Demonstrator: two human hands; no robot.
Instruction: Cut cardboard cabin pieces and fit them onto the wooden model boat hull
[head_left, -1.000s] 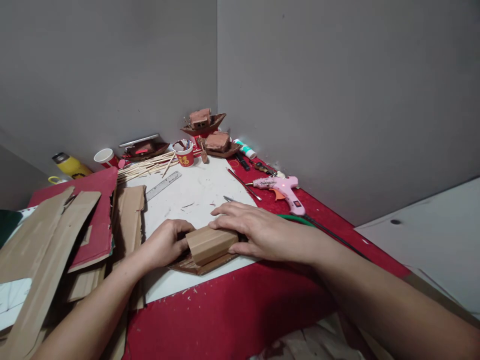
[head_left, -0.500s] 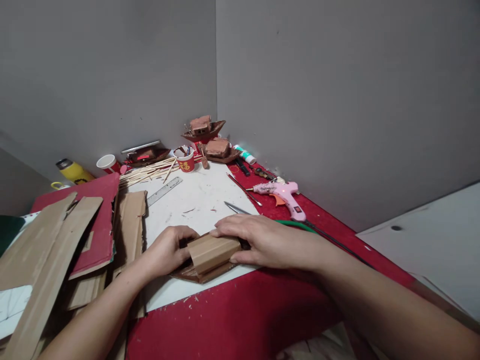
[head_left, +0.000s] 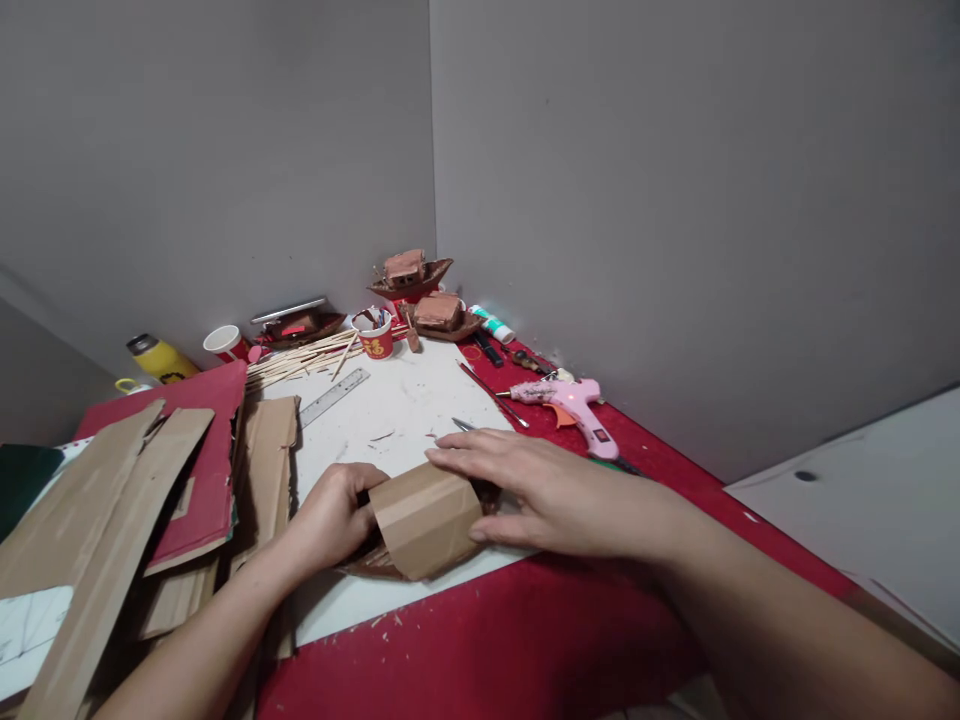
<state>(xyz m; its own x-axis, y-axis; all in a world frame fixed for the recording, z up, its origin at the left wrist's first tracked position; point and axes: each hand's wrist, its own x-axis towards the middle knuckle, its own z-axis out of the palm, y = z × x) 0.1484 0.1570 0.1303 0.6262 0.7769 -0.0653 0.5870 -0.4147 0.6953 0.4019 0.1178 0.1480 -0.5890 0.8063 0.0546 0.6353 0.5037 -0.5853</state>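
Note:
A bent piece of brown cardboard lies like a curved roof over a small brown model boat, whose bow shows at the left. My left hand is closed at the boat's left end, its fingertips hidden behind the cardboard's edge. From the right, my right hand spans the cardboard's other end, fingers along the far edge and thumb at the near side. The cardboard's near flap hangs over the boat's side and hides most of the hull.
A pink glue gun rests on the red cloth at the right, near a pencil. Cardboard sheets pile up at the left. Behind are a metal ruler, sticks, a red paper cup and finished model boats.
The cardboard has tilted toward me, so more of its face shows and its near flap now covers the hull's side. Both hands stay around it. The view has shifted slightly.

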